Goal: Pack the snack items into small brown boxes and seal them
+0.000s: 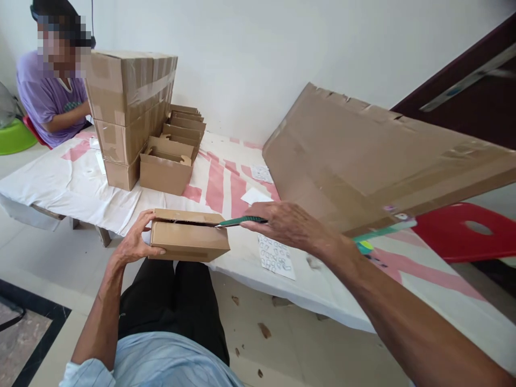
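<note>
A small brown cardboard box rests at the table's near edge in front of me, a dark slit running along its top between the flaps. My left hand grips the box's left end, thumb on the front face and fingers at the top corner. In my right hand is a green utility knife, held nearly level and pointing left. Its tip meets the right end of the slit; how deep the blade goes I cannot tell.
Stacked taped boxes stand at the back left, with several open boxes beside them. A large cardboard sheet leans at right near a red stool. A printed sheet lies on the tablecloth. Another person sits far left.
</note>
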Tool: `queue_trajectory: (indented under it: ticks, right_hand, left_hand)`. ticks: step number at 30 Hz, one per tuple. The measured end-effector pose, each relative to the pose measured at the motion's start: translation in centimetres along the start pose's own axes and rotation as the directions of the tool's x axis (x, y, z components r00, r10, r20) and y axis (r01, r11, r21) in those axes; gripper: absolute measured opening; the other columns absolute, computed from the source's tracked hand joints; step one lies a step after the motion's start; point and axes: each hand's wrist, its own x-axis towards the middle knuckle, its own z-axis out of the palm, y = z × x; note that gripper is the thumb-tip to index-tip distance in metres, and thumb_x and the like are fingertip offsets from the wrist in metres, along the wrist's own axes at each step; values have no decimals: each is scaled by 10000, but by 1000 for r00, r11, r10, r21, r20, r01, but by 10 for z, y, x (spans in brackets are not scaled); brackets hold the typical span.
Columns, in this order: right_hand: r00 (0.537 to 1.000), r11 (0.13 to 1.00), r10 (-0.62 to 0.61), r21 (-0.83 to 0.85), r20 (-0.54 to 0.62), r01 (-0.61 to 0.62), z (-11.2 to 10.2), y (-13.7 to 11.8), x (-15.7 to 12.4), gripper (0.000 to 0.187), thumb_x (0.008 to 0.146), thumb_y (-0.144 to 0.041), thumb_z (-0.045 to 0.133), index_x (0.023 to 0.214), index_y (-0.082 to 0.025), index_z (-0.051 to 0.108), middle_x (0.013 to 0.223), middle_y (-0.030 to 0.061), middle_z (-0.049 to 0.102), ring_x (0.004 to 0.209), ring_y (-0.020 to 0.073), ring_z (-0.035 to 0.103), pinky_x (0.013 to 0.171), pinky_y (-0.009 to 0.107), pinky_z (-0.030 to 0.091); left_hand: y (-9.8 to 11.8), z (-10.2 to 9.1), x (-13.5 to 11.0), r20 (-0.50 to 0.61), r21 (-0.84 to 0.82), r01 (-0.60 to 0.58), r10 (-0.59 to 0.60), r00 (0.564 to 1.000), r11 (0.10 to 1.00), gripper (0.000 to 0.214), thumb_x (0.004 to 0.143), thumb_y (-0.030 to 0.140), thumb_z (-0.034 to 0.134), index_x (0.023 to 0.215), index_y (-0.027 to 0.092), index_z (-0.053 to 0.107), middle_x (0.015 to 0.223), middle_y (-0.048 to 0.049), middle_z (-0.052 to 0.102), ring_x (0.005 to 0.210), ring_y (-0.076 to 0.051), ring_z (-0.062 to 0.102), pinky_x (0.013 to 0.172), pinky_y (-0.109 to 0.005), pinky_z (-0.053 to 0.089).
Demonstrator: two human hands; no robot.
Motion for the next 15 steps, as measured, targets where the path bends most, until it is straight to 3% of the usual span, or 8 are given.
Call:
queue_trajectory:
  ticks: [2,4,7,9,11,13,15]
  right_hand:
    - [997,996,61,67,-37,-58,-1,9,-14,395,1031,-596,592,913,-268,776,841,53,761,711,230,652,650,360,481]
    - [973,978,171,148,-155,-149,13,21,-29,405,1064,-566,542,985,-241,769,881,62,766,750,245,674,678,370,517]
    - [893,946,312,191,-324,-261,64,38,-53,423,1083,-535,482,1046,-208,747,937,109,768,812,260,692,708,367,538]
    - [861,929,369,162,-351,-333,109,45,-65,440,1080,-540,459,1062,-202,740,962,141,764,843,261,697,720,358,544]
    - [825,920,393,155,-407,-361,149,47,-74,492,1058,-596,431,1018,-202,722,894,118,727,809,267,674,677,362,538]
    - [802,917,396,158,-446,-366,177,47,-78,524,1042,-631,414,990,-204,713,852,97,696,795,269,653,680,377,545]
    - [796,919,392,166,-461,-357,190,48,-77,542,1031,-649,419,975,-201,718,837,95,686,800,277,645,716,412,565]
  left_hand:
    - [1,-2,1,11,12,7,-7,1000,1000,942,699,472,977,1523,347,539,1643,-138,431,1531,-428,444,1135,-585,538]
    - [3,-3,4,20,27,10,-10,1000,1000,961,706,470,968,1548,352,519,1649,-136,426,1537,-431,437,1131,-580,543]
    - [5,-6,10,31,46,15,-16,999,999,1020,711,459,955,1599,343,466,1655,-145,420,1545,-441,422,1121,-573,550]
    - [5,-7,16,37,48,23,-24,999,999,1079,699,449,954,1631,333,424,1655,-155,420,1530,-446,436,1112,-577,552]
    - [3,-8,23,39,45,27,-29,999,999,1140,677,440,960,1656,326,387,1655,-162,418,1507,-447,461,1099,-581,557]
    - [1,-8,31,33,48,25,-26,999,999,1181,662,440,965,1671,323,363,1654,-167,420,1495,-448,473,1086,-581,563]
    - [-1,-8,39,22,56,22,-23,999,998,1200,658,453,968,1679,318,353,1656,-172,422,1497,-451,472,1085,-585,560]
